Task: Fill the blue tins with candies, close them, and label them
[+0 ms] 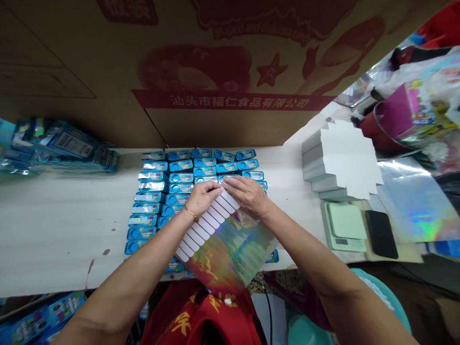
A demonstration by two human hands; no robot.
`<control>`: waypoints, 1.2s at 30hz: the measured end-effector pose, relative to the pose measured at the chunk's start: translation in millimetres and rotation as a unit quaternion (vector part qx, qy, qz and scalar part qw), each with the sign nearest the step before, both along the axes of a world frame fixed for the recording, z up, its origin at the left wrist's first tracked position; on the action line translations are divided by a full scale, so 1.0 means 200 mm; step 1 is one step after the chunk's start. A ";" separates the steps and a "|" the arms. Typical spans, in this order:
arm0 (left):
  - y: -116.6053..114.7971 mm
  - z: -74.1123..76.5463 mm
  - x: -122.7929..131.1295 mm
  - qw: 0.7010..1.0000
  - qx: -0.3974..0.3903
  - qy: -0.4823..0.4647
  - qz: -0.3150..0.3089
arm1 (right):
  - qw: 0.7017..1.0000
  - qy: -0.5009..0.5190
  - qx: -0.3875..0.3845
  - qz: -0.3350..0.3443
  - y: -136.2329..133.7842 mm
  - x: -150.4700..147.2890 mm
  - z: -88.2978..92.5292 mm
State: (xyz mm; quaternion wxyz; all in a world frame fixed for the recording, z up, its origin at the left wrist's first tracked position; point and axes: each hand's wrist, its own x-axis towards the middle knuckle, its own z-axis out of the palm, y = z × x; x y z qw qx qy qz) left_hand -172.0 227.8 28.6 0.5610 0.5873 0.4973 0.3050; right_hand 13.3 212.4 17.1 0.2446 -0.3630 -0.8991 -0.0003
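Note:
Both of my hands meet over rows of small blue boxes (146, 220) standing on the white table. Between them hangs a shiny rainbow-coloured sheet (230, 254) with a row of white rounded strips (201, 227) along its upper left edge, apparently stickers. My left hand (203, 197), with a thin gold bracelet on the wrist, has thumb and index finger pinched at the sheet's top corner. My right hand (247, 195) is closed over the same corner from the right. The fingertips hide exactly what each one pinches. Part of the boxes is covered by the sheet and my arms.
A big cardboard carton (215, 127) stands behind the boxes. To the left lie blue packages (72, 148). On the right are a stack of white cut cardboard (348, 160), a pale green scale (345, 225), a black phone (381, 234) and another shiny sheet (409, 196).

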 end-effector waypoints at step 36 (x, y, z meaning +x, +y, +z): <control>-0.03 0.02 0.03 0.999 0.000 0.033 0.014 | 0.998 -0.069 0.000 0.005 0.02 0.02 0.18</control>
